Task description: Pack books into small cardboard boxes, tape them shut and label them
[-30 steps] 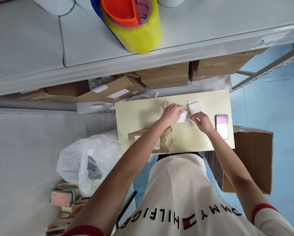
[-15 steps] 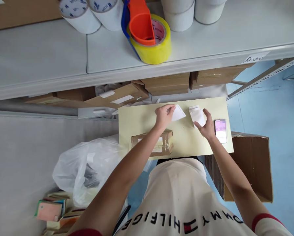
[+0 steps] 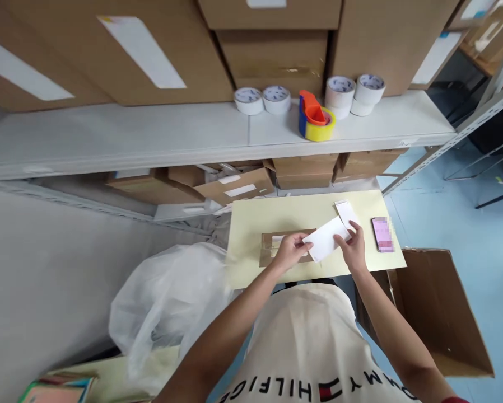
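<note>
Both of my hands hold one white label sheet (image 3: 326, 239) above a small pale yellow table (image 3: 251, 224). My left hand (image 3: 290, 250) pinches its left end. My right hand (image 3: 353, 246) pinches its right end. Under the sheet lies a flat taped cardboard parcel (image 3: 270, 248), partly hidden by my left hand. A second white label (image 3: 346, 212) rests on the table just beyond my right hand. A phone with a pink screen (image 3: 382, 234) lies at the table's right edge.
A white shelf (image 3: 150, 134) carries rolls of white tape (image 3: 262, 99), a yellow tape dispenser (image 3: 317, 116) and large cartons (image 3: 108, 50). Small boxes (image 3: 234, 184) sit below it. An open carton (image 3: 445, 302) stands at right, a plastic bag (image 3: 171, 302) at left.
My head has lifted, so the shelf and cartons come into view. My hands came together near the parcel, both now gripping one white label that my left hand held alone before.
</note>
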Motion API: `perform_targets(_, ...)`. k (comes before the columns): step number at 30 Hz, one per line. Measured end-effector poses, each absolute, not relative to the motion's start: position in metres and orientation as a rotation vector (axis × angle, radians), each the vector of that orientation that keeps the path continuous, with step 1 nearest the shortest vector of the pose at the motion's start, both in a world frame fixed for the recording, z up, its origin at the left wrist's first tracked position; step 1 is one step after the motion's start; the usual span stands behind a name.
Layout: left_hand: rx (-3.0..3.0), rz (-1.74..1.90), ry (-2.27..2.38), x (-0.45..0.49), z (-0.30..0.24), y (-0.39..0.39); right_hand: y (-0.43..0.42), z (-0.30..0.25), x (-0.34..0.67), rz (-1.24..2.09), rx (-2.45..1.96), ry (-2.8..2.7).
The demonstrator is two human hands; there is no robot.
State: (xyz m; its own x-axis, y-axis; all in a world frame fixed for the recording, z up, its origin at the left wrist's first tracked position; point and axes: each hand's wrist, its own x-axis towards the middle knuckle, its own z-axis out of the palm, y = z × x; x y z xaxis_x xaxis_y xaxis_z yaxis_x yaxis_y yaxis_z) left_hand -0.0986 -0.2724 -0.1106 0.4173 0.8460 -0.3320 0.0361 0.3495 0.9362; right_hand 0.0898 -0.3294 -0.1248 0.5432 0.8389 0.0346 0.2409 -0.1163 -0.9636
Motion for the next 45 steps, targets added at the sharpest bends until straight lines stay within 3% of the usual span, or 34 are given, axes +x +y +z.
perform_targets(4,0.994,0.819,0.976,-0.124,-0.107,-0.299,-0.356,-0.106,0.039,0.225,-1.558,-1.435)
perform_targets(7,0.967,0.854,0.871,-0.141,-0.095,-0.312,-0.37,-0.091,0.001,0.163,-1.43,-1.707)
perform_targets(12,0.775,0.897,0.724,-0.17,-0.078,-0.333,-0.384,-0.079,-0.03,0.092,-1.441,-1.697)
perform_targets(28,0.784,0.781,0.704,-0.182,-0.071,-0.354,-0.407,-0.074,-0.03,0.28,-1.48,-1.662)
perform_targets(40,1.307,0.976,0.88,-0.154,-0.065,-0.352,-0.386,-0.063,-0.008,0.644,-1.316,-1.604)
perform_targets(45,1.194,0.99,0.902,-0.14,-0.057,-0.356,-0.379,-0.062,0.011,0.704,-1.269,-1.641)
